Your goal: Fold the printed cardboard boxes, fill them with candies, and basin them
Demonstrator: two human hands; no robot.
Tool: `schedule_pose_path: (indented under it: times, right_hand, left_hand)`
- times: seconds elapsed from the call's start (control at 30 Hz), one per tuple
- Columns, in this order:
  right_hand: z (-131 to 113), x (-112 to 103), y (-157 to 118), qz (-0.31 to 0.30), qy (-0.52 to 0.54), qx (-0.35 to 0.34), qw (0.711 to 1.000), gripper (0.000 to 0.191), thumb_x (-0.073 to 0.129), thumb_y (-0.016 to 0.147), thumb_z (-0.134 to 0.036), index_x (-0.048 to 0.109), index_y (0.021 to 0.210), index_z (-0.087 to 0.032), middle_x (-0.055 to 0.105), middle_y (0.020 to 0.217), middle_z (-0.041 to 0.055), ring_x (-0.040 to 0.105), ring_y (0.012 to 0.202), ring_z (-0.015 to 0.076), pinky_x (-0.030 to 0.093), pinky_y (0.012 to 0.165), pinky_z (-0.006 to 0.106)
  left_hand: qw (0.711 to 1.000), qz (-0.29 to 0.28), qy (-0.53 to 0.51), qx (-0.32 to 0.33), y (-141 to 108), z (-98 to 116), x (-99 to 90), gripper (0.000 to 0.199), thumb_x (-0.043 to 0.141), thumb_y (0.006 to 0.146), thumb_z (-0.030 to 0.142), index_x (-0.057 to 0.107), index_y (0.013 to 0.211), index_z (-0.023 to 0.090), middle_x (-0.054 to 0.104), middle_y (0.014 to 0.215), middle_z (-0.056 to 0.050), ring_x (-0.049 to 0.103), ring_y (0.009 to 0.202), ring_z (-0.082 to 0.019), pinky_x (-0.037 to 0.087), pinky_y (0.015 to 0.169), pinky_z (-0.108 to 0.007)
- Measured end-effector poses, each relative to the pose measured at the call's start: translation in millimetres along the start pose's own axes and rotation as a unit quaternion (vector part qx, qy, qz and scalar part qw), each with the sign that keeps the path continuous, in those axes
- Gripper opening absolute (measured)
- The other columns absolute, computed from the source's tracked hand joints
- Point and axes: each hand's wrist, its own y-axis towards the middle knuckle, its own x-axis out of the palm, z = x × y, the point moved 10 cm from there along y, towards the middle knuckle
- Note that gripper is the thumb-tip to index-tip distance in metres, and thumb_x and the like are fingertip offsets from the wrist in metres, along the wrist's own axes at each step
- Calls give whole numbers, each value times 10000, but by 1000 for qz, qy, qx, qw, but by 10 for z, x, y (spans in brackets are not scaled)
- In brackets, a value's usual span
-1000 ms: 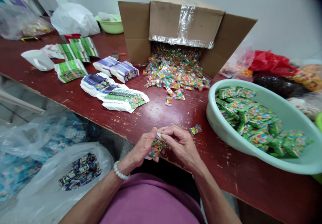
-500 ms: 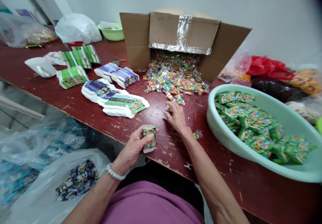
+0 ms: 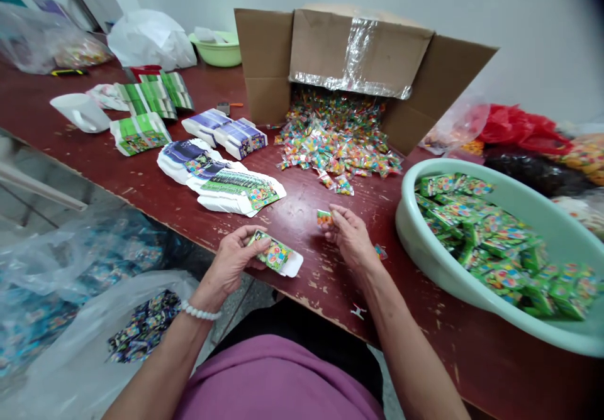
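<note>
My left hand (image 3: 236, 255) is closed around a small green candy box (image 3: 274, 254), tilted so that its open white flap points right. Between the thumb and fingers of my right hand (image 3: 348, 234) is a small clear candy packet (image 3: 324, 217) with orange pieces in it. Another candy packet (image 3: 380, 252) lies on the table just beyond my right wrist. Farther back, a heap of candy packets (image 3: 330, 143) spills from a cardboard box (image 3: 349, 52) lying on its side. A stack of flat green and purple cartons (image 3: 226, 184) lies left of the heap.
At right stands a pale green basin (image 3: 408, 219) holding many filled green boxes. Bundled cartons (image 3: 141, 132) and a white mug (image 3: 81, 113) stand at the left. Below the table edge is a plastic bag (image 3: 85, 338) with dark packets. Red bags (image 3: 519, 127) lie behind the basin.
My right hand has lifted the candy packet and drawn it back toward me. My left hand has turned the candy box from upright to slanting, its open flap now to the right.
</note>
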Motion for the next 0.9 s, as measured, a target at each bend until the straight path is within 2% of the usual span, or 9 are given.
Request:
schedule_pose_path:
  times: [0.07,0.1,0.23,0.43,0.6,0.77,0.9]
  right_hand:
    - [62,100,-267,-39,137,71,987,475,755,761,-540,636,1059,-190,690,802,17,651,650,130,497,551,224]
    - [69,141,-388,-53,173,93,979,470,799,731,-508,650,1045,-191,683,805,6,652,651,118,494,551,209]
    - [47,89,-647,-45,150,94,983,471,827,725,-463,664,1081,-201,684,823,-14,674,657,106,487,541,182]
    - [61,-69,-716,-29,138,89,986,424,834,716,-443,702,1010,-167,683,743,-10,600,594,91,479,523,192]
    - [7,-59,-809,-31,114,85,989,424,847,685,-422,719,1008,-178,700,818,-4,600,610,98,501,543,216]
    - [-20,-87,-839,7,89,55,995,331,850,683,-378,707,905,-177,720,821,9,653,701,143,538,646,268]
    - [-203,14,-836,-25,-30,-28,999,209,766,790,-351,728,917,-190,746,844,31,671,734,172,531,700,301]
  left_hand:
    - [999,-4,-45,-11,-20,-33,61,530,926,548,312,627,954,152,698,765,-6,670,620,-166,589,455,-272]
    - [998,-4,-60,-12,-32,-41,89,525,930,538,300,619,934,152,698,767,-8,674,638,-169,602,464,-284]
    - [996,-4,-87,-14,-96,-62,171,501,931,527,257,603,894,158,690,758,-1,676,670,-172,623,482,-305]
    - [994,-5,-108,-22,-161,-69,224,521,943,495,250,577,854,162,694,740,5,680,669,-174,638,523,-339]
    - [994,-28,-107,-24,-212,-76,307,493,941,515,241,559,818,165,671,705,24,656,638,-149,625,534,-321]
    - [991,-103,-78,-33,-322,-179,482,450,926,561,213,570,833,167,685,762,16,660,646,-128,557,577,-229]
    - [967,-245,-15,-62,-464,-388,792,464,885,647,208,674,1055,140,719,945,-51,671,794,-147,537,694,-228]
